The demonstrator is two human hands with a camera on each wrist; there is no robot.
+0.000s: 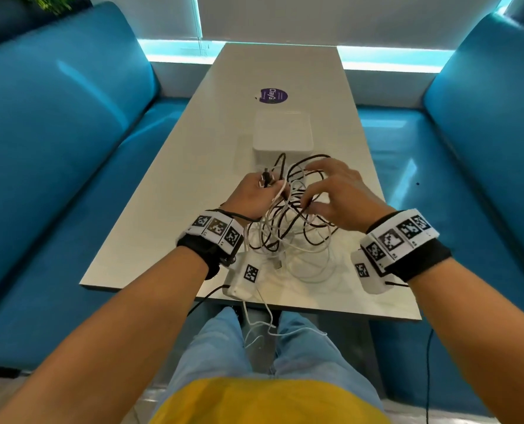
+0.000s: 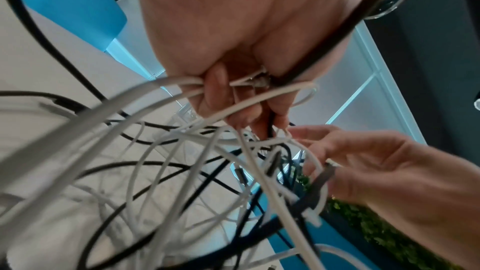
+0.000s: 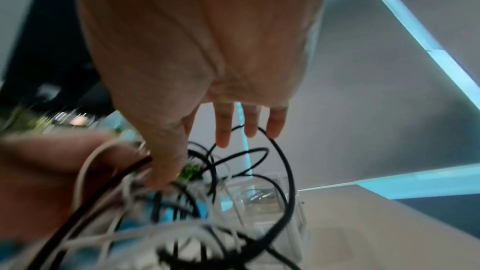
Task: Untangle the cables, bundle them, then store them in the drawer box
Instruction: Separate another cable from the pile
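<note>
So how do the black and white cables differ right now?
The black cables arch up in wide loops near the drawer box; the white cables mostly lie flat on the table, one strand trailing off its near edge. Both are tangled together, ends gripped in the left hand.

Table [image 1: 169,191]: long rectangular top, pale and matte, narrow end toward the viewer. Far half: one round purple sticker [image 1: 273,95] flat on the surface, its lettering too small to read with confidence. Centre: one pale box [image 1: 282,133], square with rounded corners, standing squarely on the top (the right wrist view shows clear walls). Near half: a tangle of cables [image 1: 285,237], white and black together, just in front of the box. Its lower white loops lie on the surface, and its upper loops are raised off it. One white strand crosses the near edge and hangs below the top.
</note>
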